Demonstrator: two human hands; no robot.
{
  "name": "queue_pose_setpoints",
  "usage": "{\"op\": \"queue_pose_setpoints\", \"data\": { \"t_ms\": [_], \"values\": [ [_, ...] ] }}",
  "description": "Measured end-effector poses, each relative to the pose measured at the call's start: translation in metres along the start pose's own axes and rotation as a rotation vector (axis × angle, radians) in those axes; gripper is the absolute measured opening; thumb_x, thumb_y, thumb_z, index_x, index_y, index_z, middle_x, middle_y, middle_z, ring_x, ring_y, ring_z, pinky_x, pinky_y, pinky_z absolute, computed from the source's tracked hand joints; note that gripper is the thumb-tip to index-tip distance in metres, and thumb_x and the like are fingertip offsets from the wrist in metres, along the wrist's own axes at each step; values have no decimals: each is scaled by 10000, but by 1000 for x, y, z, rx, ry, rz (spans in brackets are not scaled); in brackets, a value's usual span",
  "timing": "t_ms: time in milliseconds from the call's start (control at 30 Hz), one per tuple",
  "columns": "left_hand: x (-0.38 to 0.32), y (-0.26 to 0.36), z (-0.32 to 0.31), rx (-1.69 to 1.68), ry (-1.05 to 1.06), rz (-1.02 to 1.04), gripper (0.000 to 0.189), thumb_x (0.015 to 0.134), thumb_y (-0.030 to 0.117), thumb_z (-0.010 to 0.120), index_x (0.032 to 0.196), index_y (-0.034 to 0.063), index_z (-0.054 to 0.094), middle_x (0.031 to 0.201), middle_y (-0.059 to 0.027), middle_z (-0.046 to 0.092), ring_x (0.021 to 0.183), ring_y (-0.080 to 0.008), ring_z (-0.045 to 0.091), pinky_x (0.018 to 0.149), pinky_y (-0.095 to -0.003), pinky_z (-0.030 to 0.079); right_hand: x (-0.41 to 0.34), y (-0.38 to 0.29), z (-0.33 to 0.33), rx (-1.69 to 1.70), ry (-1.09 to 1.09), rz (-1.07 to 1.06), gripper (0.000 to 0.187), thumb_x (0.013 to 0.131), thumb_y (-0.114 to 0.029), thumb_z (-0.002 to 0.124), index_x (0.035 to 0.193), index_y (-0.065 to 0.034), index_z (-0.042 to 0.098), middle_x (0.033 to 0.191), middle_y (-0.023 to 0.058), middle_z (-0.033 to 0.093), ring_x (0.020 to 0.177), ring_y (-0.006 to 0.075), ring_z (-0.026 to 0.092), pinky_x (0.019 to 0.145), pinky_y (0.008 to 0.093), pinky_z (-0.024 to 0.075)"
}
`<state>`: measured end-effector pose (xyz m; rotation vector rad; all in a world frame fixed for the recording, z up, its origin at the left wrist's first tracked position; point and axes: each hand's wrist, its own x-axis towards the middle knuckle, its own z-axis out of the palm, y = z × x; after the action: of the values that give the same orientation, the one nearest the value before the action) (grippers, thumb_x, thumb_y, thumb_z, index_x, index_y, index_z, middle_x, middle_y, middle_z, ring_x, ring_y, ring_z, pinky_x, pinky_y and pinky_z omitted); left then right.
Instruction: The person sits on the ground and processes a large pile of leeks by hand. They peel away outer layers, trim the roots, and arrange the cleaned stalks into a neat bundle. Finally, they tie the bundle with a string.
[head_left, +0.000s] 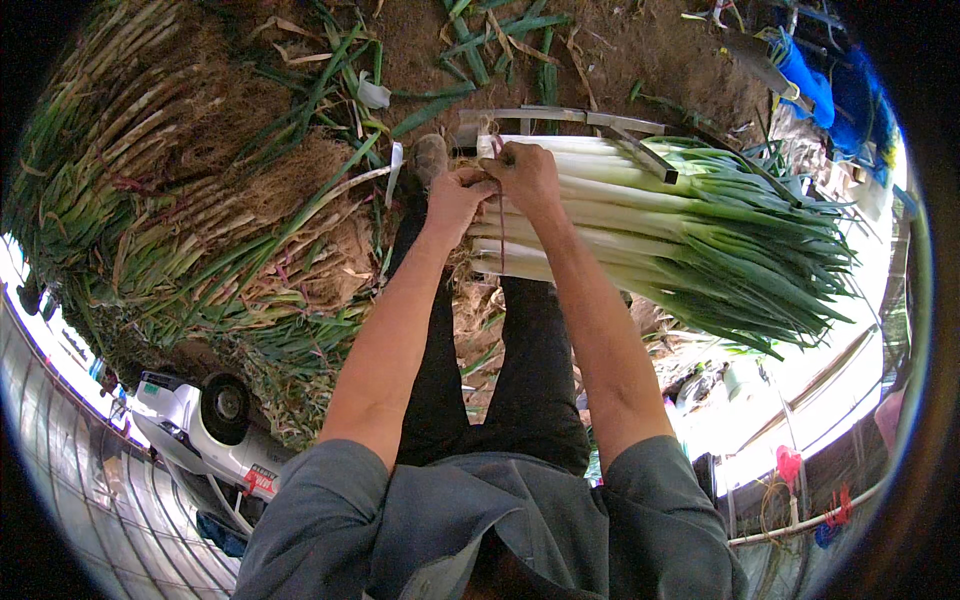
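Observation:
A thick bundle of long green onions (592, 225) lies sideways on a metal frame (555, 115), white stems to the left and green leaves to the right. A thin purplish tie (502, 244) runs across the stems near the root end. At that tie my left hand (459, 201) and my right hand (525, 174) meet, fingers pinched together on it. My right hand rests over the white stems, while my left is just past their cut ends. The fingers hide the part of the tie between them.
Untrimmed green onions with roots (150, 172) are heaped at the left. Loose leaves (427, 112) litter the soil beyond the frame. My shoe (430, 159) is near the stem ends. A white vehicle (217, 427) stands at lower left, and blue sheeting (810, 82) hangs at upper right.

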<state>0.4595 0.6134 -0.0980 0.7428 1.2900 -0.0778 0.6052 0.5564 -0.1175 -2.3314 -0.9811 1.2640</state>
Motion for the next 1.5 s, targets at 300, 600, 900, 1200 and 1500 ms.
{"op": "queue_pose_setpoints", "data": {
  "t_ms": [300,600,900,1200,1500],
  "values": [
    [0,2,3,-74,4,-50,111,930,82,764,900,-13,714,753,-77,704,528,-116,560,452,-295,404,0,-7,5,52,130,-47,348,900,-342,775,888,5,746,729,195,714,680,367,712,649,456,544],
    [3,0,8,-82,61,-60,122,935,104,746,863,14,709,741,-62,708,537,-104,578,502,-274,443,-158,22,36,-87,11,-220,182,849,-75,669,1028,-71,638,981,163,660,865,401,674,669,511,554],
    [0,4,5,-46,61,-64,117,951,96,732,897,-7,712,771,-80,722,523,-101,566,492,-262,445,-158,37,85,-288,-402,-263,279,900,-114,649,1173,-75,607,1002,153,693,849,380,739,672,506,585],
    [0,1,5,-76,93,-63,133,956,113,731,885,3,707,760,-68,707,541,-101,566,498,-285,438,-173,41,87,-93,-178,-74,286,931,-133,655,1215,-108,664,1084,205,716,956,366,734,761,515,576],
    [5,-5,-6,-105,99,-75,145,989,126,724,898,17,689,748,-71,683,543,-126,551,514,-326,446,-287,145,-49,1057,1009,1082,458,968,-514,729,1019,-64,662,703,33,608,510,143,553,418,290,413]
  ]
}}
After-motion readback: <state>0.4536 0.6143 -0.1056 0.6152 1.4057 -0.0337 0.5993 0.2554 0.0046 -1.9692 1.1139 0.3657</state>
